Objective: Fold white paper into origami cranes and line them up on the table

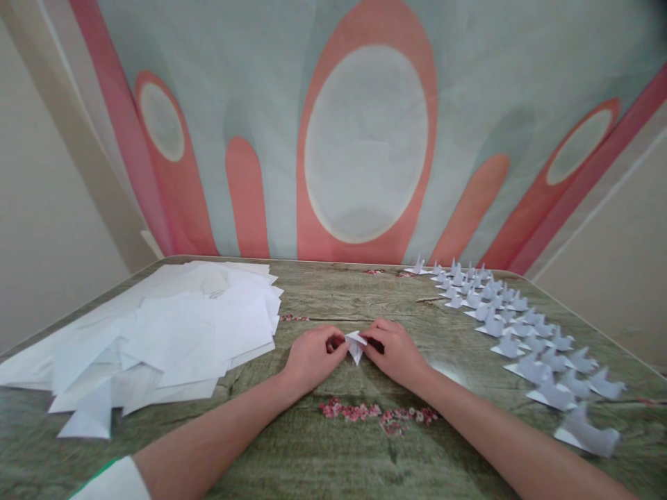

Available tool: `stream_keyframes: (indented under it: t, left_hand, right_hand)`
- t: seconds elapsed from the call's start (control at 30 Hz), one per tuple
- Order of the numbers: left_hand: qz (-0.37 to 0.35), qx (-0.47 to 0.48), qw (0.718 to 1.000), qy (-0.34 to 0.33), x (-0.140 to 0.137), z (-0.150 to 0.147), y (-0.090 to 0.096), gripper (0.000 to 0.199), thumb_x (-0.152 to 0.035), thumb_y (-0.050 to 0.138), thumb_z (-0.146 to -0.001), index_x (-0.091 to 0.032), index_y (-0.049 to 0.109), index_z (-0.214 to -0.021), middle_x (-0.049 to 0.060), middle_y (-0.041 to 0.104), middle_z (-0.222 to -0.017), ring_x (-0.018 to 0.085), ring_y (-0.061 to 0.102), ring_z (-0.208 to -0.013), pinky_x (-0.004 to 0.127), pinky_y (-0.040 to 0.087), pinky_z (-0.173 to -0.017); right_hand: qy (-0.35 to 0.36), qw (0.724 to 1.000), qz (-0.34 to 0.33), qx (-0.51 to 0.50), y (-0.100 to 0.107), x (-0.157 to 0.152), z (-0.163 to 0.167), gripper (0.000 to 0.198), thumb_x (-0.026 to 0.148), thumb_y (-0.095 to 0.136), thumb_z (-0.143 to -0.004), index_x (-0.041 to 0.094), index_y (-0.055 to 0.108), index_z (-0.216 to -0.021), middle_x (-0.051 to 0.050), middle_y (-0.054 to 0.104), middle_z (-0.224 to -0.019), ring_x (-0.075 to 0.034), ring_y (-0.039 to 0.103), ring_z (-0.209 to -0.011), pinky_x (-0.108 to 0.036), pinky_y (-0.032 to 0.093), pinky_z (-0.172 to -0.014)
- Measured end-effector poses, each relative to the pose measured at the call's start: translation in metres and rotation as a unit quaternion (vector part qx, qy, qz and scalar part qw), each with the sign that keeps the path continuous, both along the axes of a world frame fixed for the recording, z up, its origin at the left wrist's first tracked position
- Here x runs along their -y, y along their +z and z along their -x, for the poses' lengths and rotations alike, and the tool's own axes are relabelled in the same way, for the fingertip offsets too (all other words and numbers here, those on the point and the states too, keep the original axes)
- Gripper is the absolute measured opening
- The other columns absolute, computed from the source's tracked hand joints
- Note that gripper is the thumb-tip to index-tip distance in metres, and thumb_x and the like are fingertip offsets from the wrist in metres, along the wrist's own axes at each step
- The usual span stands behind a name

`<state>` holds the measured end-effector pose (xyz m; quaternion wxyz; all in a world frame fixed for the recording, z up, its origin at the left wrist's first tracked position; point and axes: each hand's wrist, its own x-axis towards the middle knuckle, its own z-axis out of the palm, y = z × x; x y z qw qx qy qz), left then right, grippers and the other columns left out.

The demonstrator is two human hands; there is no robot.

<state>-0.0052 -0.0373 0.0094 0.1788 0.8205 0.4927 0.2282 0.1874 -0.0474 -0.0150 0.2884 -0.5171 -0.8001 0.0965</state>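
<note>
A small folded piece of white paper (356, 347) is held between my two hands near the middle of the table, its pointed end toward me. My left hand (316, 354) pinches its left side between thumb and fingers. On the right side, my right hand (394, 351) grips it the same way. Parts of the paper's edges are hidden behind my fingertips. Both forearms reach in from the lower corners.
Loose white paper sheets (192, 333) lie in a spread pile at the left, with a folded triangular piece (94, 414) at its near end. Rows of folded paper birds (552, 389) stand along the right. The wood-patterned table (333, 292) ends at a decorated backdrop (281, 139).
</note>
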Motion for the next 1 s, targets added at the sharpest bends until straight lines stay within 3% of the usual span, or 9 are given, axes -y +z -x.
stream_keyframes:
  t: [0.17, 0.37, 1.0]
  left_hand:
    - [-0.01, -0.069, 0.998, -0.009, -0.002, -0.002, 0.004, 0.015, -0.032, 0.05, -0.079, -0.021, 0.061, -0.077, -0.001, 0.064, -0.076, 0.014, 0.058, -0.068, 0.021, 0.039, -0.057]
    - [0.001, -0.133, 0.991, -0.006, -0.009, -0.008, 0.008, 0.012, -0.03, 0.052, -0.076, -0.022, 0.06, -0.076, 0.0, 0.065, -0.073, 0.017, 0.059, -0.068, 0.023, 0.04, -0.059]
    - [-0.039, -0.113, 0.992, -0.035, -0.007, -0.01, 0.005, 0.018, -0.027, 0.043, -0.084, -0.019, 0.057, -0.077, 0.002, 0.063, -0.075, 0.016, 0.058, -0.072, 0.024, 0.041, -0.066]
  right_hand:
    - [0.002, 1.0, -0.017, -0.001, 0.0, 0.001, 0.005, 0.017, 0.018, 0.058, -0.077, 0.023, 0.066, -0.092, -0.004, 0.056, -0.084, -0.018, 0.051, -0.081, -0.03, 0.038, -0.073]
    - [-0.005, 0.998, 0.038, -0.06, -0.003, -0.011, 0.008, 0.018, 0.013, 0.057, -0.074, 0.022, 0.068, -0.086, -0.003, 0.055, -0.079, -0.015, 0.052, -0.075, -0.027, 0.04, -0.068]
    - [-0.021, 0.995, 0.034, -0.088, -0.011, -0.017, 0.012, 0.015, 0.016, 0.053, -0.078, 0.021, 0.067, -0.075, -0.001, 0.056, -0.073, -0.014, 0.051, -0.067, -0.025, 0.038, -0.061]
